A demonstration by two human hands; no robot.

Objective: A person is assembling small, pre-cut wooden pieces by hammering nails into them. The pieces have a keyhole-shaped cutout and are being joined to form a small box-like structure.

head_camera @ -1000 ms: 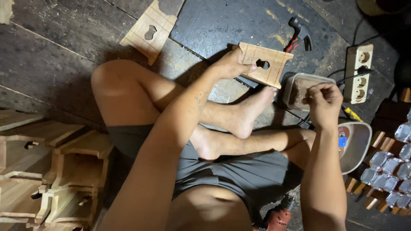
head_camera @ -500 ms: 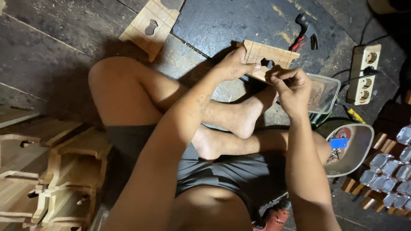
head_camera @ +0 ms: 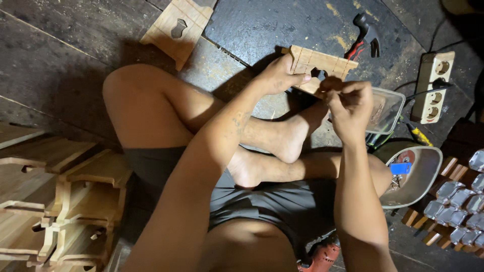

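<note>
wooden panel (head_camera: 316, 66): small notched board with a keyhole cutout, held tilted above the crossed feet, just in front of the plastic tub (head_camera: 387, 110)
left hand (head_camera: 280, 75): closed on the panel's left edge, thumb along its face
right hand (head_camera: 350, 103): fingertips pinched together at the panel's lower edge; something small may be in the pinch, cannot tell
hammer (head_camera: 364, 36): on the floor just behind the panel, untouched
second panel (head_camera: 177, 29): lies flat, well left of the held one
power strip (head_camera: 432, 85): right of tub
progress: looks mid-assembly; finished wooden pieces (head_camera: 55, 201) stacked far left, held panel not yet set down
</note>
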